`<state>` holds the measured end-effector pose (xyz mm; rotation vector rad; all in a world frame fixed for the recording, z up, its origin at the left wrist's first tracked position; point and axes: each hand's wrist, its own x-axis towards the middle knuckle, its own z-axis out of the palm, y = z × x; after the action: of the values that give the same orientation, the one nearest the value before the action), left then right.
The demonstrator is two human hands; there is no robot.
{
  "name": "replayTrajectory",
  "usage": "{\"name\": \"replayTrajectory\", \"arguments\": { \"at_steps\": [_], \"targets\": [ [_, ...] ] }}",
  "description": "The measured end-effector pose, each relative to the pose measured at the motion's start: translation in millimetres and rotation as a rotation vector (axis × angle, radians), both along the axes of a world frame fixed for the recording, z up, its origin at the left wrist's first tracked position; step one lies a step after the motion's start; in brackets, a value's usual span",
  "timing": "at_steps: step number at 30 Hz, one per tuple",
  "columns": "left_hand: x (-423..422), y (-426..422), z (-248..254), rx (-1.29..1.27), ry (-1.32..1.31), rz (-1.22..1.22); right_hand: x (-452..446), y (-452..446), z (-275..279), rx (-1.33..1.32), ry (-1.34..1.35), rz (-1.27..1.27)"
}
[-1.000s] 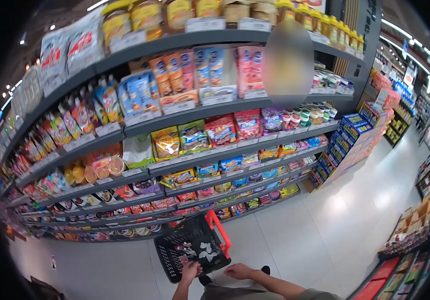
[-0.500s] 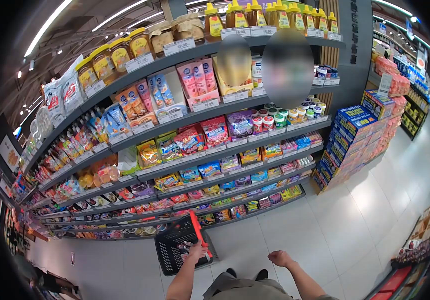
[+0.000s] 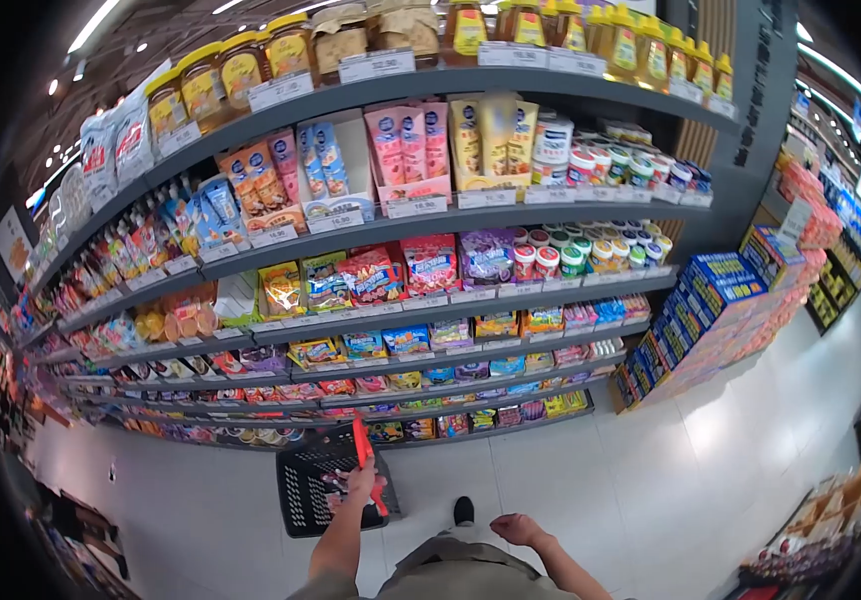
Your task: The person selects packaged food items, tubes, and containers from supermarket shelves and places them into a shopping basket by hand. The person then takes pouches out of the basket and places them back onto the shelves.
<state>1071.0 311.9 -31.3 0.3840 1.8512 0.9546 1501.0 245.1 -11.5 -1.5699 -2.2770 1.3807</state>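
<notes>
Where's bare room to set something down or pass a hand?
Bare floor lies between the bottom shelf and right hand, reaching the stacked boxes, and left of the basket in the left hand. Crowded: the jars up top and the packets below.

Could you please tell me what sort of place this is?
Most likely a supermarket: the long shelves carry packaged sweets and jars above price labels, and the left hand grips a black shopping basket by its red handle.
</notes>
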Motion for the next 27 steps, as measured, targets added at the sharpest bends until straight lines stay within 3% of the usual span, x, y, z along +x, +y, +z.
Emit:
{"name": "replayTrajectory", "arguments": {
  "at_steps": [4,5,8,10,11,16,18,21,26,27],
  "targets": [
    [9.1,6.8,0.7,0.054,-0.119,0.129,9.8,38.2,19.5,0.004,-0.097,0.061],
    [13.6,7.0,4.6,0.035,-0.042,0.124,10.6,49.2,22.0,0.000,-0.103,0.068],
    [14.5,8.3,11.9,-0.046,-0.032,0.079,14.2,82.2,17.7,0.150,-0.129,0.127],
    [16.0,10.2,11.4,-0.011,-0.064,0.114,11.9,102.7,7.7,0.193,-0.079,0.039],
    [18.7,9.2,11.3,0.033,-0.094,0.150,11.8,113.6,8.2,0.308,-0.095,0.152],
    [41.0,19.0,24.0,-0.014,0.000,0.200,-15.6,150.1,31.3,0.268,-0.118,0.223],
    [47.8,26.9,25.0,-0.059,0.016,0.243,-20.3,159.8,31.5,0.221,0.038,0.158],
    [65.9,29.3,27.1,-0.067,-0.006,0.267,-15.1,173.9,33.7,0.168,0.056,0.189],
    [100.7,42.9,27.5,-0.091,0.269,0.261,14.3,205.9,33.2,0.173,0.092,0.304],
    [106.8,46.2,31.3,-0.115,0.215,0.252,22.9,212.0,32.7,0.172,0.103,0.315]
  ]
}}
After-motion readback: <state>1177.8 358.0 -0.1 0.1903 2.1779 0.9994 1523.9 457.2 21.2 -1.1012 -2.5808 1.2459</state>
